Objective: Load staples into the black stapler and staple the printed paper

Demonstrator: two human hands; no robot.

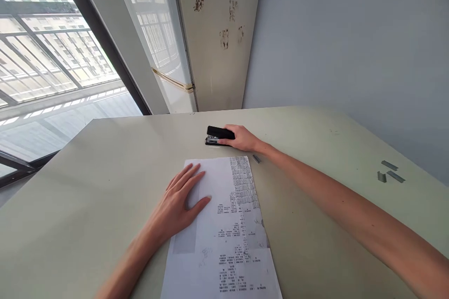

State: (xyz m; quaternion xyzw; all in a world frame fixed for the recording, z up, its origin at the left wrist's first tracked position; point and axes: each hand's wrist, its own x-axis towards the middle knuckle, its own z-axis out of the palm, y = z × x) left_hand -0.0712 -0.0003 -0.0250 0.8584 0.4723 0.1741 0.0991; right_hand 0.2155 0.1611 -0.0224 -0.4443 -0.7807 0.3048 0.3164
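A black stapler (pixel 218 132) lies on the table beyond the far edge of the papers. My right hand (pixel 242 138) is closed around its right end, thumb low along the side and fingers over the top. Printed paper sheets (pixel 224 238) lie in front of me, with rows of text and dense pen lines along the right side. My left hand (pixel 185 201) rests flat on the left part of the sheets, its fingers stretched and slightly apart. A small strip of staples (pixel 257 159) sits just right of the papers' far corner, close under my right wrist.
Several more staple strips (pixel 390 165) lie at the right of the pale table (pixel 87 205). A blue-grey wall (pixel 343 42) borders the table on the right. At the far left is a window (pixel 52 46) with railings outside; a stained panel (pixel 219 37) stands behind the table.
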